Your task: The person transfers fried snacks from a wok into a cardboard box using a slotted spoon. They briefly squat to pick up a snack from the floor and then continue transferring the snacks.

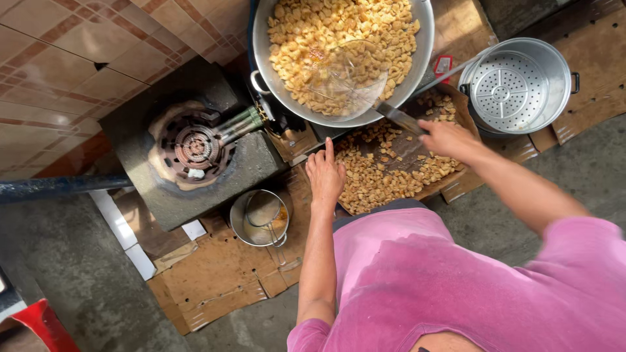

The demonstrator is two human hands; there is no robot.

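Observation:
A big metal wok full of pale fried pieces stands at the top. My right hand grips the handle of a wire skimmer, whose round mesh lies over the pieces in the wok. My left hand hangs open, index finger pointing up, over the left edge of a cardboard tray heaped with more fried pieces. My pink shirt fills the lower right.
A gas burner sits in a concrete block at left. A small metal pot with a strainer stands below it. A perforated steamer pot is at right. Flattened cardboard covers the floor; tiled wall at top left.

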